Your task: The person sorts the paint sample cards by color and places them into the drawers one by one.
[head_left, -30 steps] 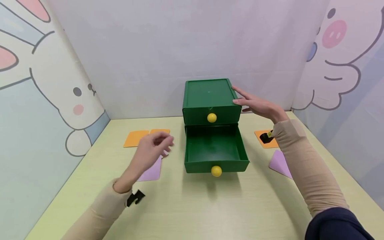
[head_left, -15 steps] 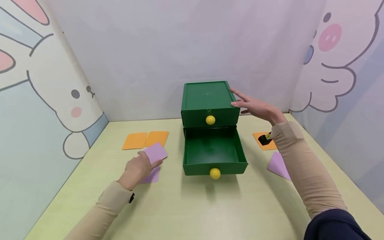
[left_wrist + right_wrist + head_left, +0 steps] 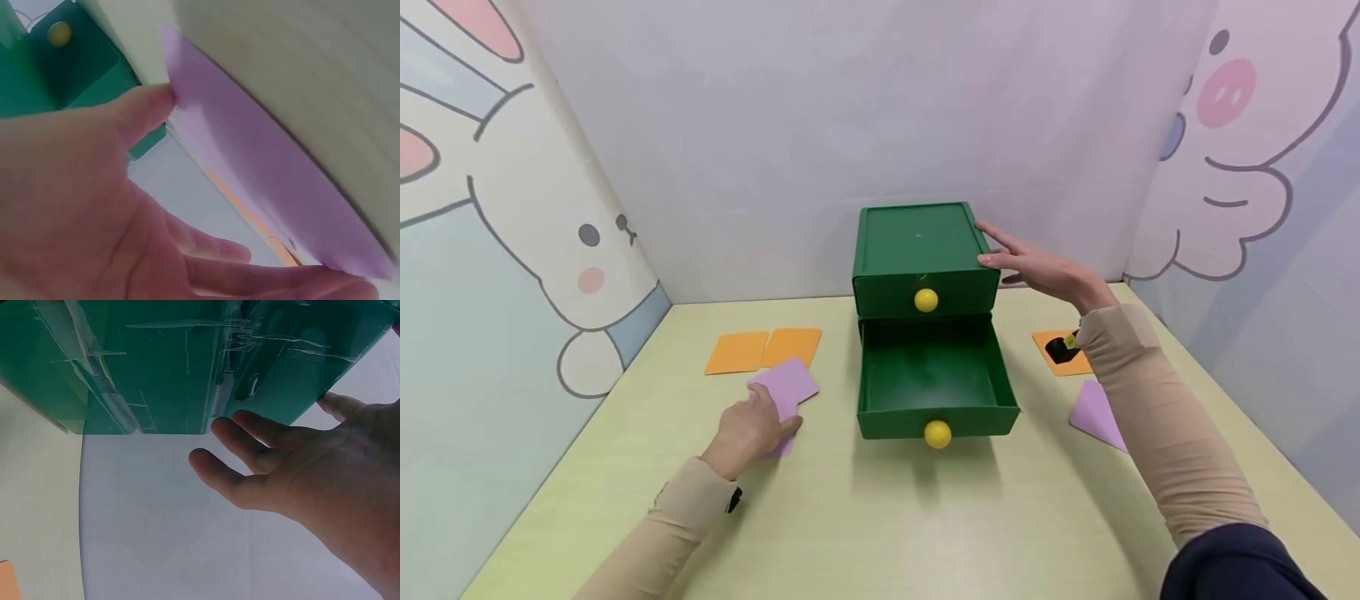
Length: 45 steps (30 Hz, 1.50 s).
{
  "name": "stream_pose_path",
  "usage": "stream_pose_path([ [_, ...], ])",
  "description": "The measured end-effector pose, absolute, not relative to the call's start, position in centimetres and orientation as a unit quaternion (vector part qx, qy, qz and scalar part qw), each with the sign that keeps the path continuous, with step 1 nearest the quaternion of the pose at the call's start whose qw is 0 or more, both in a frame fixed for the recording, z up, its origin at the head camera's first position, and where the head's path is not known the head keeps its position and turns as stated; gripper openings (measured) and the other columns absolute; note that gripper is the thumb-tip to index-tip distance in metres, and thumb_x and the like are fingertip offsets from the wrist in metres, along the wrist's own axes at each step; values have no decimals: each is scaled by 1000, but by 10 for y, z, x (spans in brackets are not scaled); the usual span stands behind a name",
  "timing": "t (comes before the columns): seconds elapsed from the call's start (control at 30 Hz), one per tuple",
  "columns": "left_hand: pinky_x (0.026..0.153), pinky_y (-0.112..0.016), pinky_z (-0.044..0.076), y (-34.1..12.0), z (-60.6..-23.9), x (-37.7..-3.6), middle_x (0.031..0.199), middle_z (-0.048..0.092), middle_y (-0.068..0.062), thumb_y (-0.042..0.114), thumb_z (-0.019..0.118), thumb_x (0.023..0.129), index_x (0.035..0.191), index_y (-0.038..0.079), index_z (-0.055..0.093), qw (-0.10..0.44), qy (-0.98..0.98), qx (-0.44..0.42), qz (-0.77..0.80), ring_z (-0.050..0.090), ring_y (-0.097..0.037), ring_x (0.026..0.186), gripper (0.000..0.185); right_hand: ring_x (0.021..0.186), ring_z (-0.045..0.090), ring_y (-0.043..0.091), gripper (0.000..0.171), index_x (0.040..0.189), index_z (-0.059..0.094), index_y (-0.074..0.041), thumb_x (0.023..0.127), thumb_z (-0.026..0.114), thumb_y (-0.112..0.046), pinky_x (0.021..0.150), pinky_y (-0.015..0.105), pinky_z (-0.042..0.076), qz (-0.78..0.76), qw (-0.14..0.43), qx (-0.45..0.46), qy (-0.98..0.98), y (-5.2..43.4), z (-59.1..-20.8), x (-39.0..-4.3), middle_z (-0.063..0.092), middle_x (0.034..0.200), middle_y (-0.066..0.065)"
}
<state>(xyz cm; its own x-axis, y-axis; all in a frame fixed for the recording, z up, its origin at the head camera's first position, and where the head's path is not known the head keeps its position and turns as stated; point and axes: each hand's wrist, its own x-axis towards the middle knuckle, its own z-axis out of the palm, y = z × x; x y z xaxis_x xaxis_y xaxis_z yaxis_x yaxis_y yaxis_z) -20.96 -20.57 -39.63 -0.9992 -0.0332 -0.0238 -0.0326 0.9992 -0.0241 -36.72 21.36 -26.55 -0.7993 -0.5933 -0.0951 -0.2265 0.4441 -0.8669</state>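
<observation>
A green two-drawer cabinet (image 3: 917,250) stands mid-table. Its top drawer is closed, and its bottom drawer (image 3: 934,379) is pulled out and shows a bare green floor. Each drawer has a yellow knob (image 3: 937,433). My right hand (image 3: 1022,260) lies with straight fingers against the cabinet's upper right edge, as the right wrist view shows against the green wall (image 3: 187,362). My left hand (image 3: 762,417) pinches a purple card (image 3: 786,382) left of the open drawer. In the left wrist view the thumb lies on that card (image 3: 250,175) and the fingers (image 3: 262,275) lie under it. Another purple card (image 3: 784,447) lies beneath the hand.
Two orange cards (image 3: 737,352) (image 3: 792,345) lie side by side behind the left hand. To the cabinet's right lie an orange card (image 3: 1078,364) and a purple card (image 3: 1093,412), partly behind my right sleeve. Printed walls close in the table on three sides.
My left hand came down from mid-air onto the purple cards and took hold of the upper one, raising its edge. The right hand stayed on the cabinet.
</observation>
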Motion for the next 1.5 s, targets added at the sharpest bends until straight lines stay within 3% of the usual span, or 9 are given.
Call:
stream_pose_path([
  [0.23,59,-40,55,-211,-393,-219,81,63,-31,55,65,84,128,-26,35,40,999,-25,-2,59,-25,62,97,151,-4,33,72,154,-6,-41,102,44,-39,115,67,13,-463,195,-245,829,213,-265,-368,-16,162,-9],
  [0.43,66,-47,53,-211,-379,-226,87,60,-28,54,67,82,116,-15,45,31,997,-26,65,58,-35,75,81,151,-4,34,73,154,-6,-40,101,45,-40,114,67,14,-461,194,-247,830,213,-265,-370,-16,162,-8],
  [0.57,65,-42,51,-207,-358,-230,94,57,-25,60,68,80,124,-11,42,46,994,-16,101,54,-33,80,87,151,-2,34,74,154,-6,-40,101,45,-41,114,67,14,-461,195,-247,830,213,-266,-372,-16,163,-8],
  [0.67,61,-34,49,-205,-343,-234,95,58,-23,60,72,76,127,-11,42,36,992,15,123,54,-29,78,92,151,-1,35,74,154,-6,-40,101,46,-42,114,67,14,-462,196,-246,829,213,-267,-373,-16,163,-8],
  [0.83,58,-27,50,-201,-323,-237,91,61,-18,51,77,74,114,-8,52,-5,984,89,151,57,-25,75,76,151,0,35,74,154,-5,-40,101,46,-41,115,67,14,-463,196,-247,828,213,-267,-373,-16,163,-7],
  [1.0,61,-28,48,-192,-305,-236,91,63,-16,47,79,72,113,-7,57,-34,976,140,165,56,-25,80,71,151,2,35,73,154,-5,-41,101,45,-41,115,67,14,-461,193,-249,830,213,-265,-371,-15,163,-8],
  [1.5,78,-33,49,-148,-277,-231,122,64,-11,43,85,68,126,4,58,-39,947,260,186,51,-27,105,75,151,1,33,73,154,-5,-42,101,46,-40,115,66,15,-463,193,-245,830,214,-267,-375,-14,163,-9],
])
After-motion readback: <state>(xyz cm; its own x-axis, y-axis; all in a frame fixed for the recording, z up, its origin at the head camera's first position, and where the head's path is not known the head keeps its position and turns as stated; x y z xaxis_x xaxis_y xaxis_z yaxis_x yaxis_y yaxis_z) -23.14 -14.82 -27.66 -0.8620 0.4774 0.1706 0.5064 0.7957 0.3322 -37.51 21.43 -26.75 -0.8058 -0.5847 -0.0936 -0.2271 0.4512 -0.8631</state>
